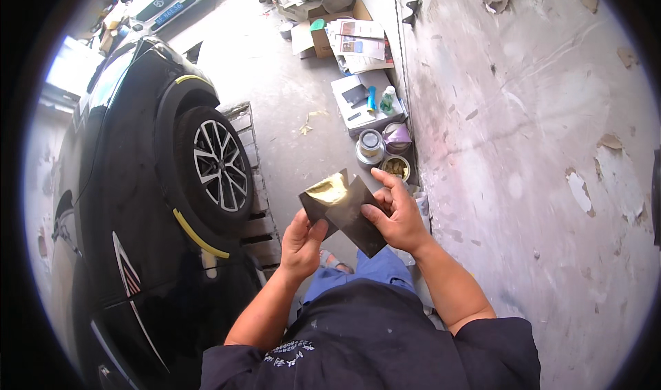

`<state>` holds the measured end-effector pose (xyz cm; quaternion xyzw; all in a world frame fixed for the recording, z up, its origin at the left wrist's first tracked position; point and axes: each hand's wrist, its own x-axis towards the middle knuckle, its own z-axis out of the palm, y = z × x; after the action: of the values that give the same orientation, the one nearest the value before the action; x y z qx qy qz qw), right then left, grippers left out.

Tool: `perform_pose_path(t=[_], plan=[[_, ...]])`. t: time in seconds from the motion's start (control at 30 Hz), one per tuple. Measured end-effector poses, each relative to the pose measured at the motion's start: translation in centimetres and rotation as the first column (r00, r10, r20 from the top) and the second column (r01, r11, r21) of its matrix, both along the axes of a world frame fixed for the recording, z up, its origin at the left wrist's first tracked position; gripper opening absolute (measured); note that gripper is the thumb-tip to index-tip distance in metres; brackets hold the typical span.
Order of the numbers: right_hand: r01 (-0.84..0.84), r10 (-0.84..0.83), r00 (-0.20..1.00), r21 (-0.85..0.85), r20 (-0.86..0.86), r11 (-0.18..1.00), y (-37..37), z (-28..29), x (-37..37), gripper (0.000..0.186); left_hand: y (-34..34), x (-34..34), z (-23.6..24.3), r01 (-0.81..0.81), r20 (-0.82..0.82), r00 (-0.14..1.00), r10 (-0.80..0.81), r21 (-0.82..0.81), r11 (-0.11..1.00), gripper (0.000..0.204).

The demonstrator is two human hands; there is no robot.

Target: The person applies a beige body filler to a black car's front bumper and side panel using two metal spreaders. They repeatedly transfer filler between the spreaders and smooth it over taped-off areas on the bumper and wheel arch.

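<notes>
My left hand point(301, 244) is closed on the edge of a dark, flat putty spreader point(318, 216), thumb on top. A glossy yellow paste point(329, 189) lies on the far part of its face. In my right hand point(398, 216) is a second dark spreader point(361, 230), pinched between thumb and fingers, with the index finger stretched away from it. This second spreader overlaps the first one, and its near corner points toward my waist. Both are held in front of me, above my blue trousers. The undersides and some of the fingers are hidden.
A black car point(138, 183) stands at the left, yellow strips point(196, 235) along its wheel arch beside the wheel point(219, 164). Cans point(370, 144), a box point(358, 101) with bottles, and papers point(361, 39) line the peeling wall point(523, 149) at right.
</notes>
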<state>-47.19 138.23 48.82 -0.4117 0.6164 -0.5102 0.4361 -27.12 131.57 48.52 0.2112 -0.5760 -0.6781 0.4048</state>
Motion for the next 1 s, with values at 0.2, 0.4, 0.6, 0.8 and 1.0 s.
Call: perform_pose_path(t=[0.2,0.4,0.6,0.8,1.0], plan=[[0.047,-0.047,0.978,0.003,0.204,0.999,-0.6,-5.3,-5.2,0.066,-2.5,-4.4,-1.6,0.181,0.569,0.822,-0.036,-0.2,0.963,0.043],[0.141,-0.177,0.936,0.138,0.303,0.98,0.4,-13.6,-9.2,0.066,-4.7,-7.9,-5.8,0.579,0.831,0.255,-0.494,0.278,0.766,0.044],[0.43,-0.4,0.902,0.258,-0.16,0.865,-0.8,-23.7,-14.6,0.061,-2.5,-6.6,-15.6,0.379,0.853,0.145,-0.501,0.42,0.824,0.04],[0.386,-0.093,0.787,0.369,-0.61,0.845,-2.4,-37.0,-19.9,0.061,1.5,-1.2,-26.0,0.092,0.773,0.426,-0.47,0.479,0.873,0.034],[0.162,0.364,0.569,0.534,-0.737,0.83,-6.3,-51.3,-22.2,0.067,7.0,4.3,-34.7,-0.247,0.627,0.573,-0.527,0.746,0.618,0.035]])
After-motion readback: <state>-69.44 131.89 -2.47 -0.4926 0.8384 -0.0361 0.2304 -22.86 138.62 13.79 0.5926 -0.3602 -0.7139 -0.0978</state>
